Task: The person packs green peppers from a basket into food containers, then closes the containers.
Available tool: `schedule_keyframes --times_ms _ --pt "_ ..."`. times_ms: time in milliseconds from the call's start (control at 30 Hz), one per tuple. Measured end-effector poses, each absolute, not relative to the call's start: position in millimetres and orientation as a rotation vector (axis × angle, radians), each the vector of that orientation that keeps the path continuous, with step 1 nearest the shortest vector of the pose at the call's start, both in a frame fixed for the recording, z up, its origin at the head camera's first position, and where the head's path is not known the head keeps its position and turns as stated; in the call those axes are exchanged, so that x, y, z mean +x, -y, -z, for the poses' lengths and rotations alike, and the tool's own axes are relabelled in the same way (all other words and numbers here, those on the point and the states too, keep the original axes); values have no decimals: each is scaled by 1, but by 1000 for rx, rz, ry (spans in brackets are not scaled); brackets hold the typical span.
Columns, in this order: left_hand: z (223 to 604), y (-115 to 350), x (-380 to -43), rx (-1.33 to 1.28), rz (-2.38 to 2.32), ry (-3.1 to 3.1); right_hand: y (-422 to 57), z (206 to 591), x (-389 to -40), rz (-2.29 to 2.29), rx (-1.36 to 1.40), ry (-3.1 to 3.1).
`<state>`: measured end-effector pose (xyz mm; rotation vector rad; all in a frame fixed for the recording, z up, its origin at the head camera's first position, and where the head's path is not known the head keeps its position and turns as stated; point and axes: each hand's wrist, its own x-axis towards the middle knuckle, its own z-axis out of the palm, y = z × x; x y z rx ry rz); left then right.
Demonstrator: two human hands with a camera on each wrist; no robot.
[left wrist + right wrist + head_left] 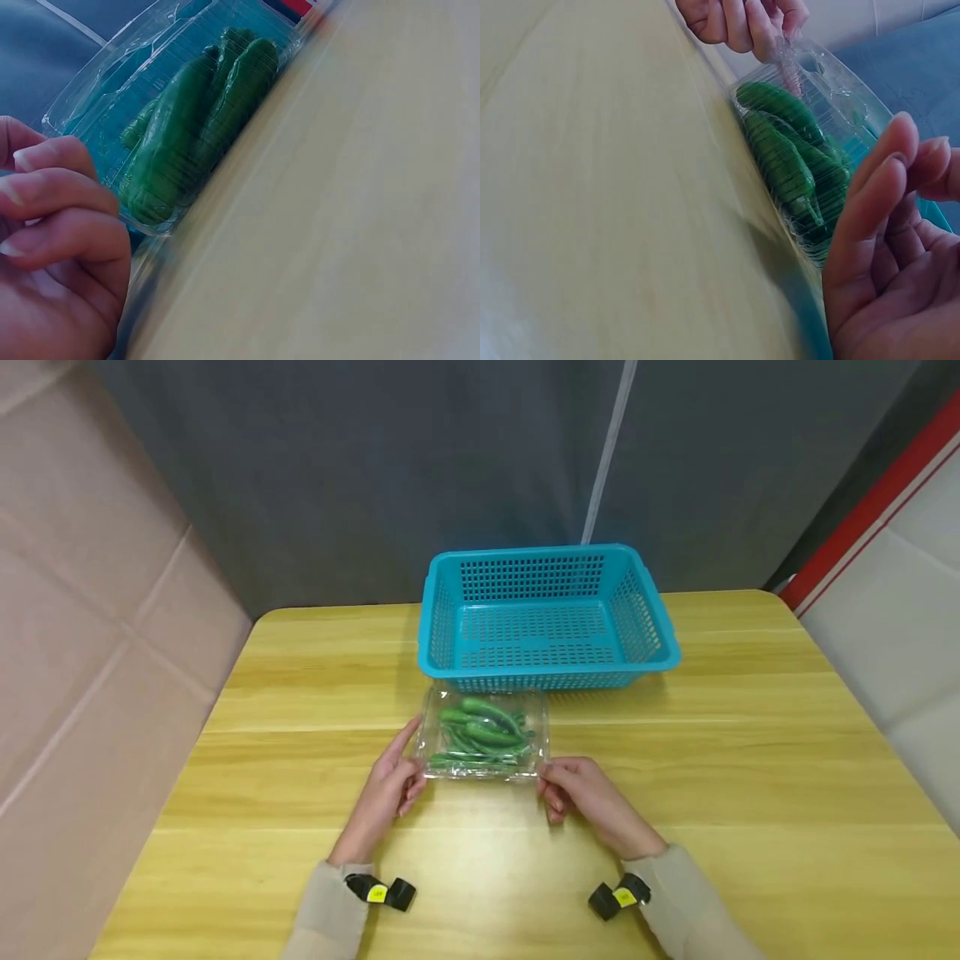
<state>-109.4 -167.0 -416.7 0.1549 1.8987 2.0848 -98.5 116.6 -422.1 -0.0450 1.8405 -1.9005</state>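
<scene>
A clear plastic box (pixel 542 735) with several green peppers (pixel 491 733) inside is between the two hands, just in front of the blue basket. My left hand (pixel 387 785) grips its near left corner, with the index finger stretched along the left side. At the near right corner, my right hand (pixel 588 797) pinches the edge between thumb and curled fingers. In the left wrist view the peppers (pixel 169 135) show through the ribbed side of the box, and the left hand (pixel 64 225) has its lower fingers curled. The right wrist view shows the right hand (pixel 900 247) close to the box.
A blue perforated plastic basket (pixel 551 681) stands at the back of the wooden table (pixel 750 777). Behind the table hangs a dark grey curtain (pixel 375 468). Light padded walls (pixel 90 610) flank it, with a red strip (pixel 877 497) on the right.
</scene>
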Motion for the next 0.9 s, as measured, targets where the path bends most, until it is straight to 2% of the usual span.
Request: schedule_keyframes --times_ms 433,900 --pt "437 170 -119 237 -2148 -1741 -124 422 -101 1897 -109 -1854" --pt "427 168 -113 179 -2005 -1828 -132 422 -100 1891 -150 -1833"
